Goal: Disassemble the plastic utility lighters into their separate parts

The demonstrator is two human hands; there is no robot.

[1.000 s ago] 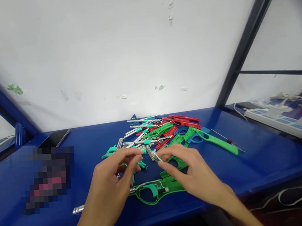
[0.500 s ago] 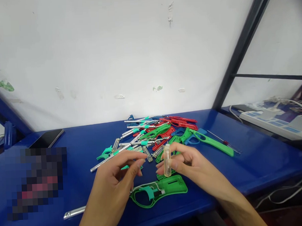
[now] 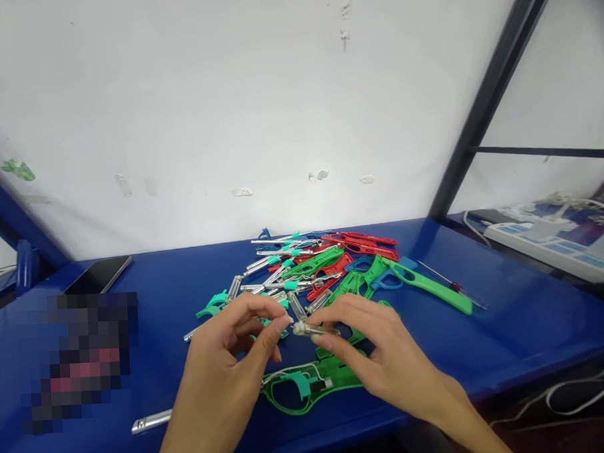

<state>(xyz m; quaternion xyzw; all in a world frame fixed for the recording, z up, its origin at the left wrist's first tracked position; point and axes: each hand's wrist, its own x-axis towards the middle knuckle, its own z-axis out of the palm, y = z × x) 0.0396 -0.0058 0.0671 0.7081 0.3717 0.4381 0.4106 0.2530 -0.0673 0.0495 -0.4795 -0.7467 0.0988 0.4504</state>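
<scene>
Between the thumb and fingers of my right hand is a clear plastic lighter fuel tank, lying nearly level with its capped end toward the left. My left hand is pinched just beside that end; a tiny pale bit shows at its fingertips, too small to name. Below both hands lies an opened green lighter handle half, with a teal trigger and a white wire inside. Its metal tube sticks out left of my left wrist. Another clear tank rests just behind the held one.
Behind my hands is a pile of red handle halves, green and blue shells, and metal tubes with teal triggers. A screwdriver lies right of it. At left is a phone; a white power strip sits far right.
My right hand has tipped the fuel tank from upright to nearly level, bringing its capped end to my left fingertips. My left hand stays pinched in about the same place.
</scene>
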